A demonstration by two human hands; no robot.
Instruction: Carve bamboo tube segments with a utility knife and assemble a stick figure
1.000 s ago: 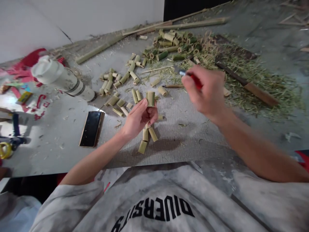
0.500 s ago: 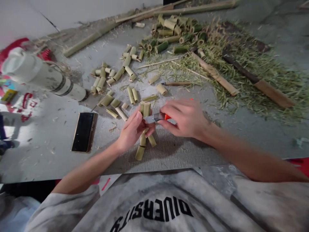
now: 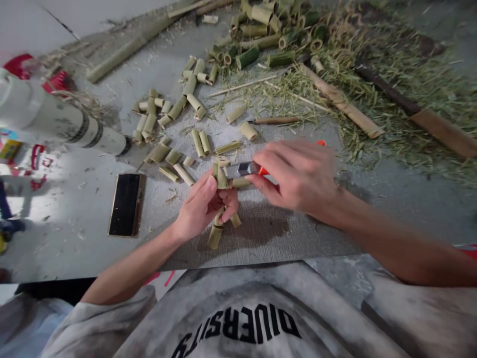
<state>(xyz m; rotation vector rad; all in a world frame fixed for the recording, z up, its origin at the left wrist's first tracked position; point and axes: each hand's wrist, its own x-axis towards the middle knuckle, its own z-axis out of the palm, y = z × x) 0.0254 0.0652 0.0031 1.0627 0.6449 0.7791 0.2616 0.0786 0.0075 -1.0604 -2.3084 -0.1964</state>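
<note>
Pinched upright between the fingers of my left hand (image 3: 199,201) is a short split bamboo piece (image 3: 222,178). My right hand (image 3: 296,174) is closed around an orange-handled utility knife (image 3: 245,169), whose blade points left and meets the bamboo near its top; the exact contact is hard to see. Beneath my left hand, a few cut bamboo pieces (image 3: 215,237) lie on the table, partly covered by the fingers. Another bamboo piece (image 3: 241,183) shows just behind the knife.
Several bamboo pieces (image 3: 179,110) lie scattered ahead, with a heap of green tubes (image 3: 248,57) behind. Shavings (image 3: 357,109) and a wooden-handled blade (image 3: 443,130) cover the right. A phone (image 3: 125,204) and a white bottle (image 3: 63,112) are at left. A thin wooden-handled tool (image 3: 278,120) lies mid-table.
My right hand and the knife have shifted slightly right and up. The bamboo in my left hand is turned a little, and another piece now shows behind the knife. The view has shifted slightly.
</note>
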